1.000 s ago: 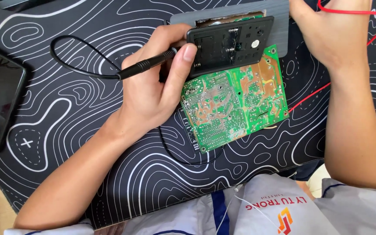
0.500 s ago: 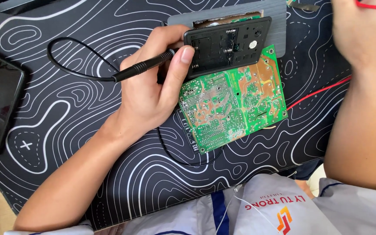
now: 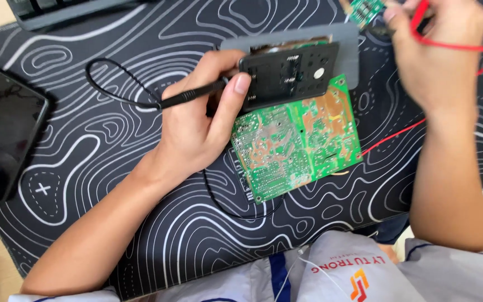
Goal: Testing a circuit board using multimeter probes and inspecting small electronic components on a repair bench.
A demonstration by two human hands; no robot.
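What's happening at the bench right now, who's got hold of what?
A person sits at a patterned desk mat. The left hand holds a black probe on a black lead and rests against a dark rectangular device lying over a green circuit board. The right hand, blurred, is up at the far edge with a red lead looped around it, near a small green board. A black phone lies to the left.

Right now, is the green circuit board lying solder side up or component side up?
Solder side up: the board shows flat traces and solder points, no parts standing up.
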